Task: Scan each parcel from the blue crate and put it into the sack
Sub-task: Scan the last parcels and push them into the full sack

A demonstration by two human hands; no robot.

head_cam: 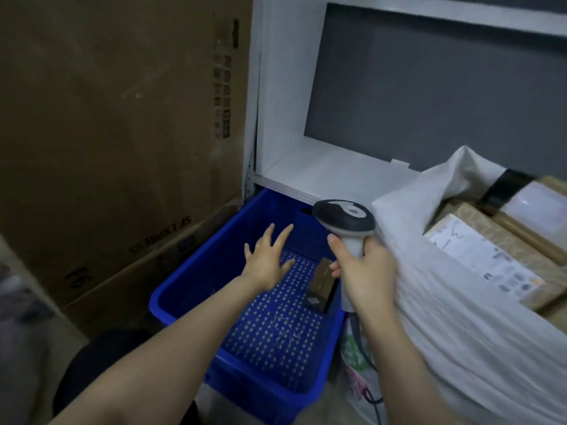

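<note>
Parcel (319,285), the last one, lies in the blue crate (181,289); left hand (267,259) spread, empty, reaching; right hand (362,268) grips scanner (345,219); sack (445,302) already loaded.

Left hand (267,260) outstretched, fingers (283,237) spread; right hand (363,271), fingers curled round scanner (343,216)

Tall cardboard boxes (107,118) at left, white shelf (322,173) beside them
</note>
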